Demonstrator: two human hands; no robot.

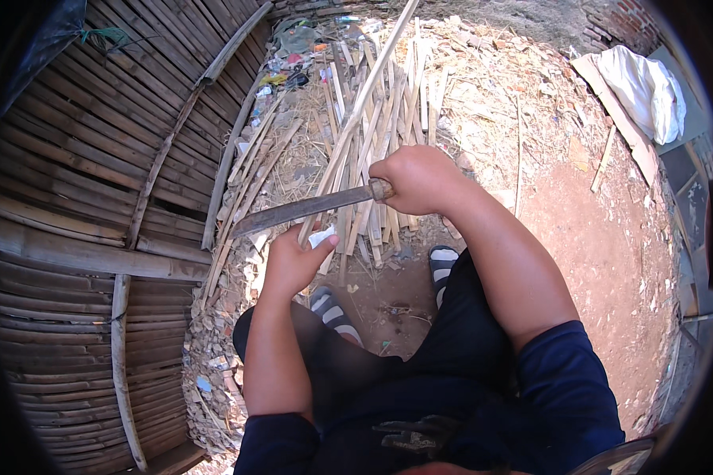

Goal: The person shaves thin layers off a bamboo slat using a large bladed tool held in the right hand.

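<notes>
Dirt yard point(610, 237) — one machete point(309, 207), one bamboo strip point(356, 111) (two hands gripping).

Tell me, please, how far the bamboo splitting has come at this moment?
Done: many split strips already lie piled on the ground ahead. In hand: the right hand grips a long knife set across a bamboo strip, which the left hand holds near its lower end. Left: this strip looks unfinished; how many remain, I cannot tell.

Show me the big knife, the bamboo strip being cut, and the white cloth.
big knife point(293, 212), head view, middle of the blade.
bamboo strip point(364, 95), head view, upper shaft.
white cloth point(646, 91), head view, its bunched middle.
</notes>
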